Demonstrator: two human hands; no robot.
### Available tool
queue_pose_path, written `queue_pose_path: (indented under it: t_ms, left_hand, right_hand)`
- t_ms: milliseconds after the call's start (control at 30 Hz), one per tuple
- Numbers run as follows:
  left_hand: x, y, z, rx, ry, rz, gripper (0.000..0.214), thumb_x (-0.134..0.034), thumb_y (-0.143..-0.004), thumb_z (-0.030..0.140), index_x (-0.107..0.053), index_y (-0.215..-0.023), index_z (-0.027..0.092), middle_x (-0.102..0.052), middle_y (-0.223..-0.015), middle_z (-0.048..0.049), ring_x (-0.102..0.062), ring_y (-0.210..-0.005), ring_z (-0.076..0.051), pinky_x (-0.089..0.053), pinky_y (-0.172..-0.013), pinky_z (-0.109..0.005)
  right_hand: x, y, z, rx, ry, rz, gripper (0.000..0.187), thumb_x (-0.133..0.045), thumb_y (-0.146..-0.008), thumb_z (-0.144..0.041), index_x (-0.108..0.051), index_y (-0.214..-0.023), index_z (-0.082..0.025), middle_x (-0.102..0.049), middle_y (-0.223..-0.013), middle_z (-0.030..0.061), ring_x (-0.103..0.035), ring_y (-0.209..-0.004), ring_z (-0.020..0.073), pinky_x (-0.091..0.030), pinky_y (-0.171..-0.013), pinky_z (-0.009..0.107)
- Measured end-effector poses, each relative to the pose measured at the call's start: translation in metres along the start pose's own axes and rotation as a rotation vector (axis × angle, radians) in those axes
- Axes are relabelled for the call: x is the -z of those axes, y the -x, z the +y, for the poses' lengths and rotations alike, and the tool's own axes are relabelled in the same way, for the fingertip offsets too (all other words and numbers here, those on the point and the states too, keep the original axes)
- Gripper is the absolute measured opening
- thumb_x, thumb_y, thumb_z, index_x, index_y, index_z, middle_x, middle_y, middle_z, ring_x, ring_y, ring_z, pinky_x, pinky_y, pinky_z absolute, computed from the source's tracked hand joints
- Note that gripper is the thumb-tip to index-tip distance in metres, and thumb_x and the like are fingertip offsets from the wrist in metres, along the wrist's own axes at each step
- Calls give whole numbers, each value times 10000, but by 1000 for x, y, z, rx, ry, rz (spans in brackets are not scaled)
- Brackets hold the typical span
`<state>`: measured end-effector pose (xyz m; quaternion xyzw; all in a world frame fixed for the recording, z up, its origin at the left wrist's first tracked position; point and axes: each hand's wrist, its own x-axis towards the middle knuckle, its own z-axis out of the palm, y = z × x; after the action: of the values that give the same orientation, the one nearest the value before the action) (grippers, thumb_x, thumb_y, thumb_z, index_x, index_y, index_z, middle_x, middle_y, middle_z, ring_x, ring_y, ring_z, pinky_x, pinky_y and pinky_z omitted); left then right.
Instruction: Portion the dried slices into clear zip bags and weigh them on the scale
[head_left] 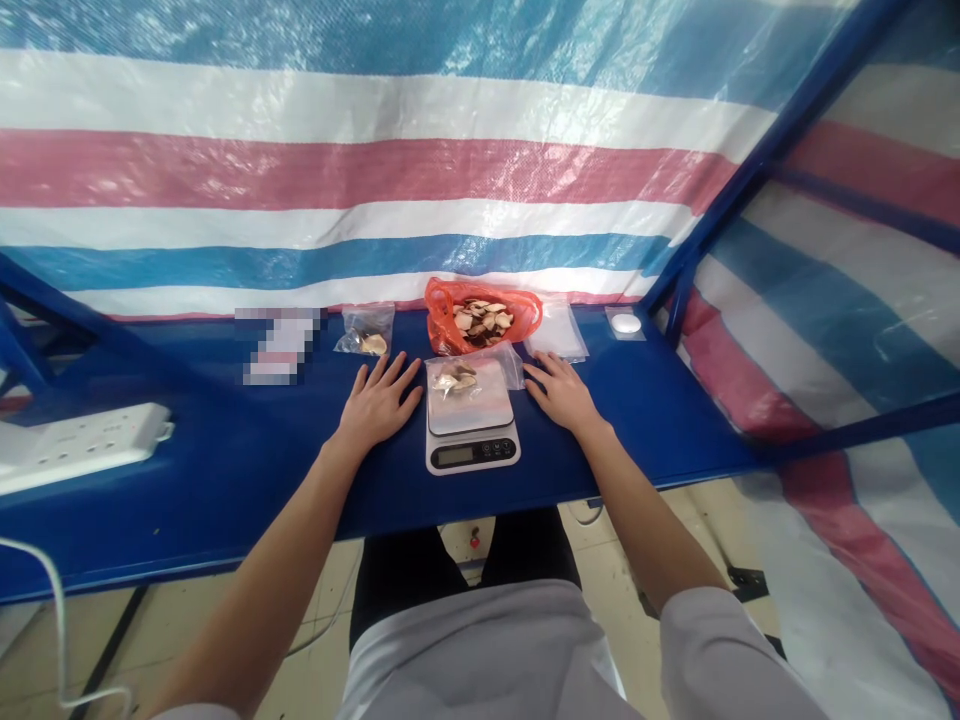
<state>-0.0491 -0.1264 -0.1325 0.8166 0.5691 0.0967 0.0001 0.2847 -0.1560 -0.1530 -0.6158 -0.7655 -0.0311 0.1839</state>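
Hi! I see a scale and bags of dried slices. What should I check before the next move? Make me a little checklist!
1. Left hand and right hand off the scale: ok, both rest flat on the blue tabletop.
2. Clear bag of dried slices on the kitchen scale: ok, on the platform.
3. Scale display: cannot tell, the reading is unclear.
4. Orange plastic bag: ok, open, slices showing.

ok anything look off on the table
The clear bag on the scale overhangs the platform at its back right corner, so it isn't fully on it. A pixelated patch farther left hides whatever lies there.
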Motion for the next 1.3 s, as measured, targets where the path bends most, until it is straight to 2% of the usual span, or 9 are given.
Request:
queue_pose_path:
  t_ms: [167,333,700,967,1300]
  left_hand:
    - [2,-3,5,38,-28,-64,574,-384,-1017,440,-443,-1554,244,-356,-1648,-73,-291,-1545,-340,-232,-1248,-584]
    - [3,-4,8,58,-28,-63,571,-380,-1017,443,-434,-1558,269,-359,-1647,-63,-290,-1547,-327,-233,-1249,-579]
    - [2,-1,8,44,-45,-56,575,-337,-1030,454,-424,-1564,258,-349,-1655,-62,-282,-1553,-307,-221,-1255,-559]
    - [-4,-2,3,37,15,-12,566,-382,-1007,464,-470,-1537,283,-390,-1634,-65,-313,-1538,-329,-242,-1240,-594]
    - [-3,-2,4,35,3,-17,570,-378,-1011,454,-466,-1541,262,-386,-1636,-74,-307,-1541,-324,-237,-1245,-580]
  right_hand:
    - [3,-3,-2,-49,8,-78,453,-462,-1039,-388,-592,-1452,-255,-478,-1583,82,-420,-1487,315,-347,-1231,498]
    - [5,-4,-3,-63,15,-110,463,-450,-1043,-393,-566,-1475,-273,-450,-1602,68,-397,-1502,302,-328,-1241,495]
    - [4,-3,-3,-66,34,-119,471,-412,-1049,-403,-542,-1488,-292,-431,-1617,52,-382,-1511,288,-319,-1238,502]
    - [-2,-1,0,-47,13,-61,467,-419,-1043,-417,-568,-1466,-286,-466,-1593,64,-407,-1497,296,-339,-1224,519]
    - [-2,-1,0,-49,10,-62,461,-431,-1038,-402,-575,-1459,-280,-465,-1593,67,-407,-1496,295,-334,-1228,522]
